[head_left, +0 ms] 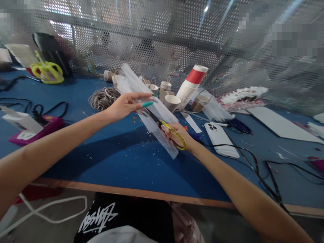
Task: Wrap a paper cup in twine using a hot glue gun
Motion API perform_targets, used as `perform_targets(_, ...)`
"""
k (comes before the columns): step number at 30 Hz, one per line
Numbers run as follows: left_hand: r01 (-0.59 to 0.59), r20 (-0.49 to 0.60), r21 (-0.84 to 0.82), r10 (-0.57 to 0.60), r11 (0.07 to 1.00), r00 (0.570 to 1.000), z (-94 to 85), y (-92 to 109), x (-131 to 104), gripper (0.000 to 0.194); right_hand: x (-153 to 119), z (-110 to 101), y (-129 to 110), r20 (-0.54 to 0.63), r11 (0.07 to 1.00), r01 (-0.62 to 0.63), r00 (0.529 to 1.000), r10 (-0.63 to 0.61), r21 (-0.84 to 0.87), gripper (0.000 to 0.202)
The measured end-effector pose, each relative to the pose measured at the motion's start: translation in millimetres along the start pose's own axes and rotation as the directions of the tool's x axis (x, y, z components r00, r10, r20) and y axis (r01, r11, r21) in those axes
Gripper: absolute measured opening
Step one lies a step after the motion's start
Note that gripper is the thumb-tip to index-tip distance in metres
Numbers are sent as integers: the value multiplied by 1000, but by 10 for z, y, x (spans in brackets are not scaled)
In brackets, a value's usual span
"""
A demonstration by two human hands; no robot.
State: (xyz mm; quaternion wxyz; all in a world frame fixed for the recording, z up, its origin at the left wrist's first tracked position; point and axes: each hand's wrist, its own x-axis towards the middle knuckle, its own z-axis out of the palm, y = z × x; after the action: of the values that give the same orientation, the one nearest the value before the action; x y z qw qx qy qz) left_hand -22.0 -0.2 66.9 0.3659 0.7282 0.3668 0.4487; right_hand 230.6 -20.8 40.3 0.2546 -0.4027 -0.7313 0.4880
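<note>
My right hand point(178, 133) is wrapped round the handles of yellow-handled scissors point(181, 140). Their dark blades point up and left, over a bundle of whitish translucent strips point(162, 135). At the upper part of the blades, my left hand point(126, 106) has its thumb and fingers closed on the strips; the thumb has a long teal nail. The bundle slants from upper left to lower right across the middle of the table. A coil of grey cord point(104, 98) lies just behind my left hand.
Behind the strips stand small paper cups point(172, 101) and a leaning stack of white cups with a red band point(189, 86). A white phone point(221, 140) and black cables point(253, 158) lie to the right. At left are a magenta device point(37, 130) and yellow tape holder point(47, 71). Perforated metal mesh point(162, 37) rises behind.
</note>
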Motion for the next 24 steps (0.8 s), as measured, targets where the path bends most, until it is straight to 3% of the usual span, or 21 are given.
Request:
perform_targets(5,-47,-12,157,50,986,999,-86,84,-7,62,-33,12,-49,7,999,-36,999,36,31,60)
perform_targets(10,-18,-8,160,19,987,1000,-124,147,-43,75,-36,-4,-89,29,999,-25,999,23,46,60)
perform_targets(17,21,62,188,-33,982,998,-139,279,-57,59,-39,-43,-58,31,1000,-12,999,11,28,66)
perform_targets(21,62,29,197,-69,978,997,-145,249,-39,50,-47,-51,-108,31,999,18,999,-19,36,62)
perform_targets(24,61,44,172,-69,983,997,-137,216,-46,54,-61,-48,-161,52,999,-5,999,2,51,57)
